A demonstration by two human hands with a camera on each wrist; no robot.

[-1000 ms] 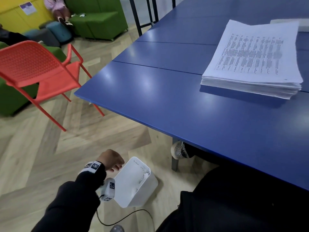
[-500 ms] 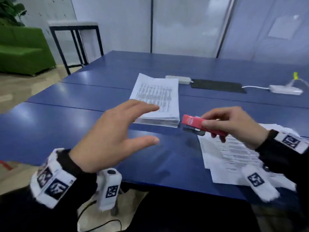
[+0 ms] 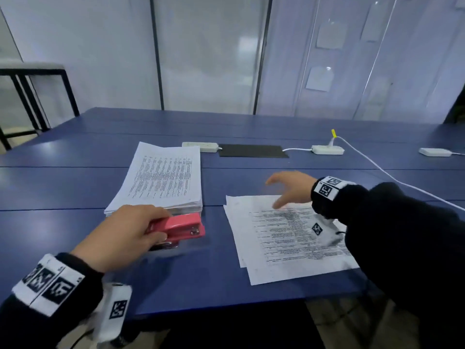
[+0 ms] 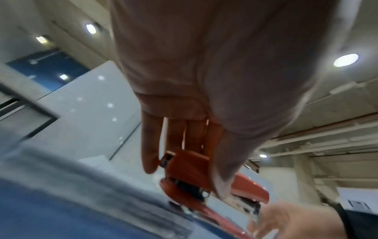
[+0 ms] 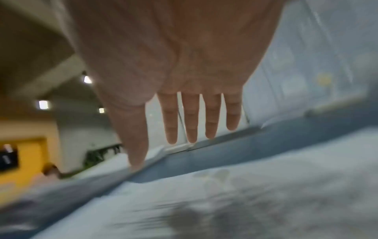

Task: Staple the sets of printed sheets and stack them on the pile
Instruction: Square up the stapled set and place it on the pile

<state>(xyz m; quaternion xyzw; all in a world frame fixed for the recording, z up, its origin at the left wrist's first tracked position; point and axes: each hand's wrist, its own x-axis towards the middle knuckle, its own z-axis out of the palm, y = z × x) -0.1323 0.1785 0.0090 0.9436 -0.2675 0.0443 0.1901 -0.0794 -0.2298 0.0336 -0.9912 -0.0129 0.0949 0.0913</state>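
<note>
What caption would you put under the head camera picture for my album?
Left hand holds a red stapler by the paper pile; open right hand reaches over loose sheets.

The left hand (image 3: 123,235) curls around a stapler (image 3: 182,226), thumb along its side. The right hand (image 3: 292,188) hovers flat, fingers (image 5: 191,119) straight and spread.

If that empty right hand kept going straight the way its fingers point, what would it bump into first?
Probably the tall pile of printed sheets. The open right hand hovers over the loose printed sheets, fingers pointing left and slightly away across bare blue table. Depth is uncertain; it could pass above the pile.
</note>
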